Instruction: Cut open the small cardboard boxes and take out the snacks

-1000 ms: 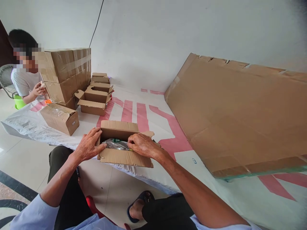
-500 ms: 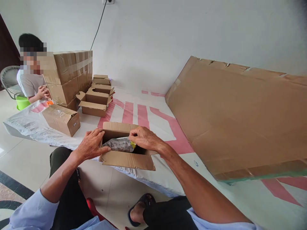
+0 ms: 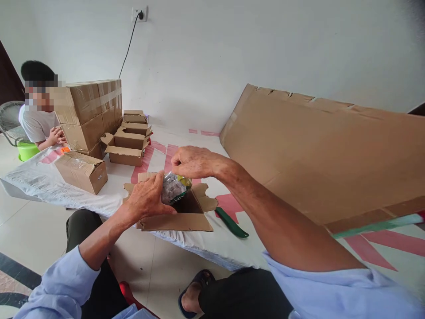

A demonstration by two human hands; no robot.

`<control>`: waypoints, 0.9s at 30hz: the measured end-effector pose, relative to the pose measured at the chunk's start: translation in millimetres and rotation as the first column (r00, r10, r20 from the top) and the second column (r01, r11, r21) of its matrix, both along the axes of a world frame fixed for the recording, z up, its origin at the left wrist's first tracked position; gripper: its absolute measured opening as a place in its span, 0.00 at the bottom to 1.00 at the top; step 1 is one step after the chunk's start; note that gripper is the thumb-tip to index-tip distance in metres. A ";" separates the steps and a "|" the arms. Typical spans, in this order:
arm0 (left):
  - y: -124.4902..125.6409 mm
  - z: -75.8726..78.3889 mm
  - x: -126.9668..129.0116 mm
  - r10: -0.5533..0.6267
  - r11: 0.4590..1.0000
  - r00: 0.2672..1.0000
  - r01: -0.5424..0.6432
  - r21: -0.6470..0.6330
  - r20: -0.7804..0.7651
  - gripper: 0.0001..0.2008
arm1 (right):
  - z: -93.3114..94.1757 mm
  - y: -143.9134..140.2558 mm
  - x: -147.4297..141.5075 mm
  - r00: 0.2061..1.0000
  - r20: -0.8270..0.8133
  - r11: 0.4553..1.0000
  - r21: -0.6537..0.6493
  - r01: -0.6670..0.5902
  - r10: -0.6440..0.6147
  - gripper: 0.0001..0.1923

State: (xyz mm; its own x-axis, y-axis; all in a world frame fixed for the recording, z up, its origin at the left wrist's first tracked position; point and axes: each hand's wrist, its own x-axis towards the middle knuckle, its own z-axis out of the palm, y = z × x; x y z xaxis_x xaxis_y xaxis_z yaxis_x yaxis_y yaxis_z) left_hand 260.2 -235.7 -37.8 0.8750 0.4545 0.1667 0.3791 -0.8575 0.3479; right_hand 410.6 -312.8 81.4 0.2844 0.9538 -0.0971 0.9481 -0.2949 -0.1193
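An open cardboard box (image 3: 179,221) sits at the near edge of a white and pink sheet (image 3: 206,239) on the floor. Above its opening, a clear plastic packet (image 3: 173,188) with dark contents and a green and yellow label is lifted out. My left hand (image 3: 148,200) grips the packet's left side. My right hand (image 3: 194,161) pinches the packet's top from above, fingers closed. A green-handled knife (image 3: 231,223) lies on the sheet just right of the box.
A large flattened cardboard sheet (image 3: 318,155) leans along the right. At the far left stand stacked sealed cartons (image 3: 88,110), open small boxes (image 3: 128,144) and a closed box (image 3: 81,172). Another person (image 3: 38,119) sits behind them. My legs and sandal (image 3: 192,294) are below.
Both hands have raised the packet out of the box, where it lay flat before. The right hand rose highest. The green-handled knife has come into view.
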 end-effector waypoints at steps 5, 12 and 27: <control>4.6 1.6 14.8 0.096 0.991 0.986 -0.081 -0.106 0.139 0.43 | 22.3 -1.3 3.6 0.998 -0.070 0.997 0.076 0.001 0.005 0.21; 37.1 -10.2 8.1 0.215 0.719 0.839 0.210 -0.662 0.500 0.33 | -2.6 -23.9 43.7 0.909 -0.363 0.636 0.755 0.157 0.206 0.12; 56.3 -19.9 -2.7 0.268 0.301 0.747 0.534 -0.790 0.608 0.39 | -169.2 -2.6 5.6 0.104 -0.906 0.811 0.415 0.413 0.411 0.27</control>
